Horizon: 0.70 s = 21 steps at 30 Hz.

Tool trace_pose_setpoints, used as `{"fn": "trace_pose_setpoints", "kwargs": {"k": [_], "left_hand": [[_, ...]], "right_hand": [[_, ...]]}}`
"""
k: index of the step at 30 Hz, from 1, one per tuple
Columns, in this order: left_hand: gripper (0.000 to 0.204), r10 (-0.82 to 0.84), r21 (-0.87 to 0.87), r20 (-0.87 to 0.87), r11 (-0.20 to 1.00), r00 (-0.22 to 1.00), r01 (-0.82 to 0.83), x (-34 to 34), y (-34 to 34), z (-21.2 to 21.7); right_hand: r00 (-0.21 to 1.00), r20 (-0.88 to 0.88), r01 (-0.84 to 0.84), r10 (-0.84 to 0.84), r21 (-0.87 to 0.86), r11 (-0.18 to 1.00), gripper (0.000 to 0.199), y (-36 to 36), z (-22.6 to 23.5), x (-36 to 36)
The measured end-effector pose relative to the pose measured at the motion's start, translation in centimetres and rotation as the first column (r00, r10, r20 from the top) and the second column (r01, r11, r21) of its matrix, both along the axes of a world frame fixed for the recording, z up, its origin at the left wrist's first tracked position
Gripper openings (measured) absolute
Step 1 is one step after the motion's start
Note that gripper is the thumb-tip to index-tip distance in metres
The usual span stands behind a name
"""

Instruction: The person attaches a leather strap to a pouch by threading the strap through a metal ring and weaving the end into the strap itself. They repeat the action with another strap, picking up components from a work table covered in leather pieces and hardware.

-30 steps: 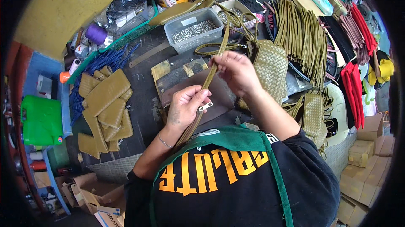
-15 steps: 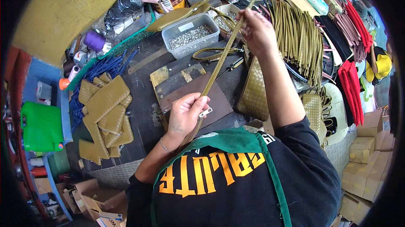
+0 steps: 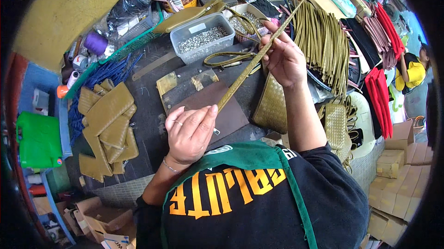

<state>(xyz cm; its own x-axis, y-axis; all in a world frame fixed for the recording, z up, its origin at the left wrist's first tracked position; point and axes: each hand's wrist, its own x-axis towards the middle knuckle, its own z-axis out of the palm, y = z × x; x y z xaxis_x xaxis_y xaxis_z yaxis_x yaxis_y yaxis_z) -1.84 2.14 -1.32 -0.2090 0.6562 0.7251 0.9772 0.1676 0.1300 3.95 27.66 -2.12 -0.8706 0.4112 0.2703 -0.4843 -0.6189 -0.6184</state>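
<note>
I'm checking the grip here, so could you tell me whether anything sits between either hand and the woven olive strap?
Nothing visible does. The left hand pinches the lower end of the woven strap and the right hand grips it higher up, both directly on it, stretched above the dark work mat.

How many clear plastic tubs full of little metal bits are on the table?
1. The clear tub of small metal bits sits at the far side of the dark table, past the woven strap stretched between both hands. Others may be hidden in the clutter.

left hand [image 3: 189,133], right hand [image 3: 283,57], taut olive woven strap [image 3: 245,75]
</note>
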Motion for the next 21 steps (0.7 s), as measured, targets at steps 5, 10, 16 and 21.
{"fn": "trace_pose_setpoints", "kwargs": {"k": [5, 10, 16, 21], "left_hand": [[0.039, 0.003, 0.017, -0.004, 1.0, 1.0, -0.003, -0.1, 0.2, 0.0], [0.039, 0.001, 0.034, 0.012, 0.999, 1.0, -0.002, 0.0, 0.1, -0.1], [0.036, -0.027, 0.012, 0.014, 1.0, 1.0, 0.027, 0.2, 0.2, 0.0], [0.011, -0.052, 0.093, 0.555, 0.996, 0.83, 0.0, -0.2, 1.1, -0.5]], "right_hand": [[0.999, -0.02, -0.027, 0.027, 0.002, 1.0, 0.039, 0.2, 0.3, -0.2], [0.999, -0.009, -0.039, 0.039, -0.011, 0.999, 0.038, 0.1, 0.5, -0.4], [0.999, 0.043, -0.031, 0.03, 0.021, 0.999, 0.039, 0.1, 0.1, -0.5], [0.9, 0.395, -0.339, 0.183, 0.372, 0.864, 0.037, -3.9, 0.1, -0.5]]}}
